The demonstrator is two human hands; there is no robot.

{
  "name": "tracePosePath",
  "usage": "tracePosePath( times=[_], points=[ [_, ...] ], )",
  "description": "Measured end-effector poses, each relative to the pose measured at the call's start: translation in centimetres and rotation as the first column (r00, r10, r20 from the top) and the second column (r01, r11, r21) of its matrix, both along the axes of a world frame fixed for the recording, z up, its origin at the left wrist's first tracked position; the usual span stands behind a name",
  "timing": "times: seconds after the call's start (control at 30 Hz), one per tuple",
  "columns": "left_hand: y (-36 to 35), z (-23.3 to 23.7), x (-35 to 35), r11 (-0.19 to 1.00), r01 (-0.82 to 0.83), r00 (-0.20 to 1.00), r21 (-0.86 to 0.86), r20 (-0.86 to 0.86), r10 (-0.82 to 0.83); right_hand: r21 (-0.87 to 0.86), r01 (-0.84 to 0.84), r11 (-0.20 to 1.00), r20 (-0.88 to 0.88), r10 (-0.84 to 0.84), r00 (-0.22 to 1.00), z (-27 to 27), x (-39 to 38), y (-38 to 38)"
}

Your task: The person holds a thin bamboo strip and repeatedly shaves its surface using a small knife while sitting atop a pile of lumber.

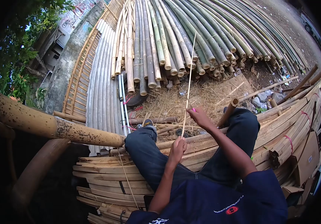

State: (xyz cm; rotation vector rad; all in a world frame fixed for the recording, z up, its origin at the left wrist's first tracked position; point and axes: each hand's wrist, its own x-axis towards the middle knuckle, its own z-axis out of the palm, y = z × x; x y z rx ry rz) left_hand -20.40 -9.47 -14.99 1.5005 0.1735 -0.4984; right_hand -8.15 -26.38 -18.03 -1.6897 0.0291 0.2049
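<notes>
A long, thin bamboo strip (pixel 191 67) rises from my lap and points away toward the stacked poles. My left hand (pixel 178 148) is closed around its near end, just above my thighs. Farther up the strip, my right hand (pixel 199 117) is closed with a small bright pink object (pixel 193 109) showing between the fingers, right beside the strip. Most of that pink object is hidden by the fingers, so its kind cannot be made out.
Beneath me lie stacked split bamboo slats (pixel 108 175). Ahead, cut bamboo poles (pixel 168 44) fan out above ground strewn with shavings (pixel 160 100). A thick bamboo pole (pixel 37 121) crosses at left, near corrugated sheets (pixel 100 78) and a bamboo ladder (pixel 80 71). Cardboard (pixel 309 156) is at right.
</notes>
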Motion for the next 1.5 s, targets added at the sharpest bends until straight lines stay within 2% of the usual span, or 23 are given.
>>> tracePosePath(
  times=[0.07, 0.13, 0.2, 0.3, 0.37, 0.4, 0.47, 0.57, 0.73, 0.77, 0.8, 0.83, 0.87, 0.9, 0.93, 1.0, 1.03, 1.07, 1.1, 1.13, 1.27, 1.4, 1.5],
  points=[
    [1.1, -0.6, 0.5, 0.993, 0.009, 0.998, 0.114, 0.06, -0.016, -0.264, -0.24, 0.934, 0.082, 0.27, 0.959, 0.3, -0.8, 0.5],
    [1.7, -1.5, 0.7, 0.999, 0.003, 1.0, 0.036, 0.02, -0.004, -0.303, -0.282, 0.91, 0.115, 0.328, 0.938, 1.0, -2.3, 1.7],
    [1.9, -2.4, 0.7, 0.999, 0.012, 1.0, -0.046, 0.013, -0.011, -0.478, -0.334, 0.812, 0.217, 0.478, 0.851, -0.7, -3.1, 2.9],
    [2.1, -3.8, 0.5, 0.999, -0.024, 0.999, 0.044, -0.02, 0.024, -0.52, -0.447, 0.728, 0.074, 0.56, 0.825, -1.3, -3.7, 3.5],
    [2.1, -4.8, 0.5, 0.971, -0.063, 0.99, 0.229, 0.135, 0.033, -0.55, -0.518, 0.655, 0.06, 0.65, 0.757, -1.7, -4.0, 3.8],
    [2.2, -4.8, 0.4, 0.971, -0.065, 0.99, 0.228, 0.133, 0.035, -0.55, -0.521, 0.653, 0.058, 0.652, 0.756, -2.0, -4.2, 4.0],
    [2.2, -4.9, 0.2, 0.812, -0.118, 0.945, 0.572, 0.316, -0.085, -0.606, -0.493, 0.624, 0.09, 0.669, 0.737, -2.5, -4.4, 4.1],
    [1.9, -5.4, -0.1, 0.679, -0.199, 0.89, 0.706, 0.42, -0.175, -0.674, -0.448, 0.587, 0.079, 0.661, 0.747, -2.4, -5.1, 4.5],
    [1.1, -4.1, -0.7, 0.635, -0.205, 0.87, 0.745, 0.435, -0.23, -0.733, -0.337, 0.591, 0.095, 0.579, 0.81, -4.6, -5.4, 4.8],
    [0.9, -3.8, -0.7, 0.623, -0.183, 0.889, 0.76, 0.399, -0.226, -0.731, -0.224, 0.644, 0.194, 0.511, 0.837, -5.2, -5.2, 4.5],
    [0.7, -4.0, -1.2, 0.624, -0.182, 0.888, 0.76, 0.399, -0.227, -0.719, -0.106, 0.687, 0.292, 0.437, 0.85, -5.8, -5.0, 4.0],
    [0.7, -4.2, -1.9, 0.705, -0.103, 0.918, 0.702, 0.34, -0.205, -0.706, -0.12, 0.698, 0.154, 0.317, 0.936, -6.2, -3.2, 2.7],
    [0.8, -4.3, -2.3, 0.775, -0.026, 0.941, 0.632, 0.276, -0.194, -0.733, -0.051, 0.679, 0.182, 0.268, 0.946, -6.6, -1.4, 0.9],
    [0.0, -0.9, -2.7, 0.932, 0.06, 0.994, 0.358, 0.064, -0.089, -0.754, 0.016, 0.657, 0.212, 0.22, 0.952, -7.2, 0.1, -0.6],
    [0.0, -1.2, -2.9, 0.929, 0.064, 0.994, 0.364, 0.065, -0.093, -0.749, 0.019, 0.662, 0.214, 0.215, 0.953, -8.2, 1.3, -1.6],
    [-0.1, -2.0, -3.9, 0.974, -0.042, 0.995, -0.223, -0.098, 0.02, -0.582, -0.096, 0.807, 0.102, 0.19, 0.977, -9.0, 2.7, -1.9],
    [0.3, -2.2, -3.8, 0.932, -0.071, 0.985, -0.357, -0.174, 0.008, -0.58, -0.099, 0.808, 0.104, 0.194, 0.976, -8.7, 2.5, -1.5],
    [0.6, -2.5, -3.6, 0.93, -0.076, 0.985, -0.359, -0.169, 0.015, -0.074, -0.165, 0.983, -0.143, 0.154, 0.978, -8.3, 1.9, -1.3],
    [0.9, -2.1, -3.1, 0.89, -0.084, 0.975, -0.447, -0.221, -0.019, 0.442, -0.056, 0.895, -0.37, 0.239, 0.898, -7.3, 1.1, -0.9],
    [1.3, -1.8, -2.8, 0.842, -0.098, 0.961, -0.531, -0.27, -0.058, 0.567, 0.013, 0.824, -0.371, 0.241, 0.897, -6.6, 0.2, 0.1],
    [1.7, -1.4, -2.3, 0.677, -0.086, 0.917, -0.731, -0.323, -0.232, 0.721, 0.004, 0.692, -0.353, 0.363, 0.862, -3.3, -1.7, 2.0],
    [0.9, -1.1, -2.3, 0.707, -0.159, 0.901, -0.689, -0.395, -0.182, 0.791, -0.032, 0.611, -0.269, 0.394, 0.879, -1.9, -1.9, 2.2],
    [0.5, -1.0, -2.5, 0.748, -0.226, 0.872, -0.623, -0.472, -0.129, 0.675, -0.076, 0.734, -0.243, 0.319, 0.916, -1.4, -2.0, 3.0]
  ],
)
